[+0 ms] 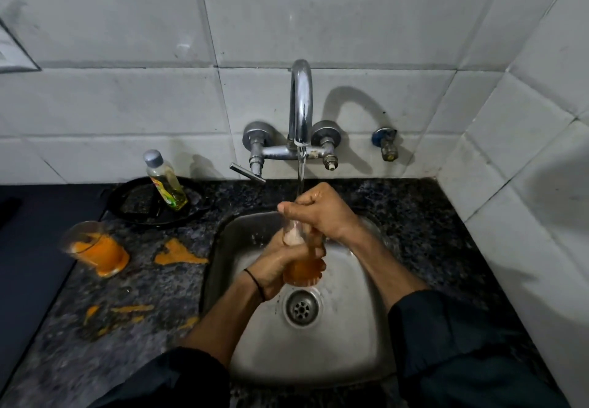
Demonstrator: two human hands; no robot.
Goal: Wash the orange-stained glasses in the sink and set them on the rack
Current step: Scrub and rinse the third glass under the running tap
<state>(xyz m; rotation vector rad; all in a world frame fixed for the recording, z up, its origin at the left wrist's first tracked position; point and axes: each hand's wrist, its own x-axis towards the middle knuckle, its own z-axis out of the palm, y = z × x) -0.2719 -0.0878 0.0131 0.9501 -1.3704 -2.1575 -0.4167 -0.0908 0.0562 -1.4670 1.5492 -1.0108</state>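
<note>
Rinsing mid-frame under the running chrome tap, the left hand grips the tall orange-stained clear glass, the right hand curls over its rim; next, probably tipping it out.

The tap spout and the held glass fill the sink's back; its front lies open. On the left bench, a second glass, black dish and soap bottle block passage.

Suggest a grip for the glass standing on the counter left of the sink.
Probably wrap the glass around its middle, coming from the sink side: it stands mouth up, walls round, that side open; the pan sits behind it.
</note>
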